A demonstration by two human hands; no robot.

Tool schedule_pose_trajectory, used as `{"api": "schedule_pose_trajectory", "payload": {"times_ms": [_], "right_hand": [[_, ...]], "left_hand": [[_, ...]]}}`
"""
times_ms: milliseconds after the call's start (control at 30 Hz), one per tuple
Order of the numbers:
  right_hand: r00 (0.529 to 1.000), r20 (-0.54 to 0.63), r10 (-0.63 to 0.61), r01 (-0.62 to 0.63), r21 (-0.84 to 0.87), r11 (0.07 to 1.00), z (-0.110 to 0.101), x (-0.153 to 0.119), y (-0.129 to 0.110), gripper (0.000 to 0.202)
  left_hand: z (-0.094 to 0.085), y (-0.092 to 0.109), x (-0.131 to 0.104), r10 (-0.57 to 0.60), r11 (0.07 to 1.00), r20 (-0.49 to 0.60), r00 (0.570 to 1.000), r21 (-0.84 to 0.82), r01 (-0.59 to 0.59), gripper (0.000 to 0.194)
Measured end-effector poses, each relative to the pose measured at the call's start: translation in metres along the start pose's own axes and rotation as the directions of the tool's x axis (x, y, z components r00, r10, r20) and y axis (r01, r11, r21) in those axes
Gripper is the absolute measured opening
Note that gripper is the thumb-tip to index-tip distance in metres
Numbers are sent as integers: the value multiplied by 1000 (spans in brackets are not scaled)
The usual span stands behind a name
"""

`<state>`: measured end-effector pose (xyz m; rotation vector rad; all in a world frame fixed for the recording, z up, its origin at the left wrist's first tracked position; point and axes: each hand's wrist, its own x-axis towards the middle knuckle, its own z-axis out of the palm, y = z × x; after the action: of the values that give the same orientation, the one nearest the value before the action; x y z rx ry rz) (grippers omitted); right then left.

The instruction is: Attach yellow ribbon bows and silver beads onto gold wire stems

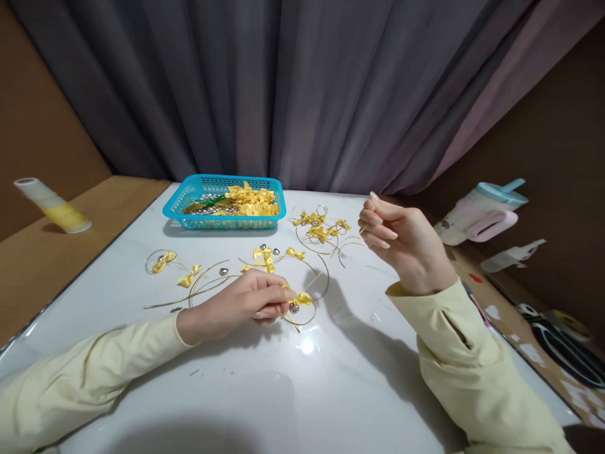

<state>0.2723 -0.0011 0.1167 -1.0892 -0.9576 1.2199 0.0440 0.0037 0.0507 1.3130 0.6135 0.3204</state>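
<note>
1. Curtains hang beyond the far edge of the white table.
2. Near the table's middle, a yellow bow and silver bead sit at a gold wire ring.
3. Left hand: thumb and fingers pinched on the bow's side, at the wire. Pinching close in should stop the bow swivelling.
4. Right hand: raised towards the right edge, fingers curled; I can't tell how tightly, or whether they grip the gold bit at their tips. Slow, even movement would probably spare the wire kinks.
5. Loose wires lie leftwards, by the wrist; mind snagging them.
6. Blue basket: far left corner.
</note>
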Motion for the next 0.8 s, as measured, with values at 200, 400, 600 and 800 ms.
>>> {"api": "schedule_pose_trajectory", "payload": {"times_ms": [200, 400, 600, 800], "right_hand": [[995, -85, 52, -45, 74, 996, 0, 2, 2, 37], [997, -51, 53, -50, 63, 997, -6, 8, 7, 32], [995, 68, 80, -72, -111, 991, -3, 2, 5, 25], [979, 180, 92, -34, -303, 952, 10, -13, 11, 24]], "left_hand": [[1, 0, -1, 31, 999, -27, 999, 36, -30, 32], [6, 7, -5, 127, 956, -66, 990, 273, -105, 31], [5, 6, -9, 345, 735, -30, 938, 630, -251, 29], [2, 9, -11, 438, 556, 71, 896, 762, -332, 29]]}}
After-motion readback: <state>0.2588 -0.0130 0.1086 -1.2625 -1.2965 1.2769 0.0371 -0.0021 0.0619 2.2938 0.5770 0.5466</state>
